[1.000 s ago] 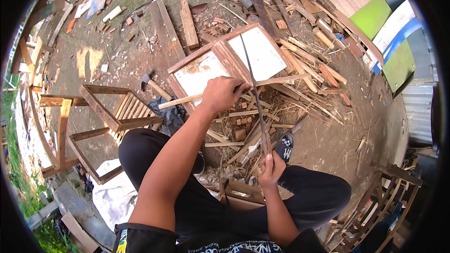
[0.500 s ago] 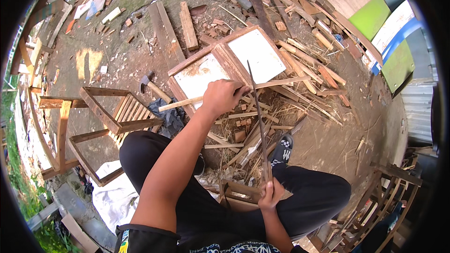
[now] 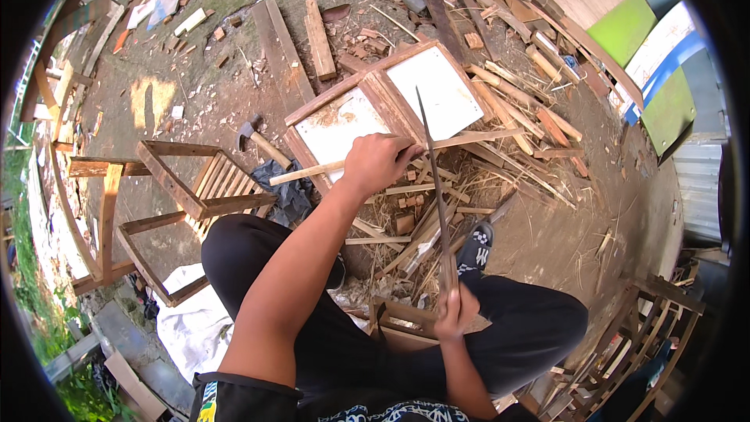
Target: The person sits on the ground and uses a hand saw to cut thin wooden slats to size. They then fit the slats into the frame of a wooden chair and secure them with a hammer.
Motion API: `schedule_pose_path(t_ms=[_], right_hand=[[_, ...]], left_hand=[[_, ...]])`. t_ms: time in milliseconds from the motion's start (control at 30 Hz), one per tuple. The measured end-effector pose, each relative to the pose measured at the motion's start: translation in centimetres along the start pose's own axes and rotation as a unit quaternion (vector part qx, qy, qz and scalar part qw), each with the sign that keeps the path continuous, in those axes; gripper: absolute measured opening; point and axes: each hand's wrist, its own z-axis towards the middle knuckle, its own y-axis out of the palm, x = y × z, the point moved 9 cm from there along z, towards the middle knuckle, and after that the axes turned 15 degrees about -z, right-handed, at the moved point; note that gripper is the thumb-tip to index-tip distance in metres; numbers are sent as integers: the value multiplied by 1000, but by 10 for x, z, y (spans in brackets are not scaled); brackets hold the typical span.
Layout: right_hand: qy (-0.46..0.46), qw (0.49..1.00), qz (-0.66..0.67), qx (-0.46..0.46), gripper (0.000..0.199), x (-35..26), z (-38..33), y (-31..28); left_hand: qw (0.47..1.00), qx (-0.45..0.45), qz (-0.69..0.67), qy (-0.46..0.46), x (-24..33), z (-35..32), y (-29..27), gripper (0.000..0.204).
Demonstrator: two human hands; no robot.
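My left hand (image 3: 380, 162) is closed around a thin pale wooden strip (image 3: 476, 137), which lies across a wooden-framed panel with two white panes (image 3: 437, 90). My right hand (image 3: 455, 312), slightly blurred, grips the wooden handle of a long, narrow hand saw (image 3: 439, 203). Its dark blade is seen almost edge-on and points away from me. It crosses the strip just right of my left fingers; whether the teeth bite into the wood cannot be made out.
A hammer (image 3: 264, 142) lies left of the panel beside a dark crumpled bag (image 3: 287, 194). A wooden frame with slats (image 3: 168, 180) stands at left. Bamboo and wood scraps (image 3: 516, 105) are heaped at right. My sandalled foot (image 3: 474, 250) is close to the blade.
My right hand has pushed the saw a little forward, so its tip reaches farther away. My left hand keeps its hold on the strip. The whole view has shifted slightly.
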Motion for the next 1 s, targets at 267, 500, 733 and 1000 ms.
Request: schedule_pose_path(t_ms=[267,500,733,1000], right_hand=[[0,999,-34,10,44,3,-31,-15],[-7,1000,-17,5,40,-15,65,26],[-6,999,-39,19,47,0,-44,-22],[6,1000,-5,-2,40,-17,42,20]], left_hand=[[1000,7,-1,-5,-5,2,-4,31],[999,22,-25,7,0,1,-2,32],[1000,11,-12,-7,-8,-2,-3,32],[1000,-9,-14,-20,-6,4,0,35]])
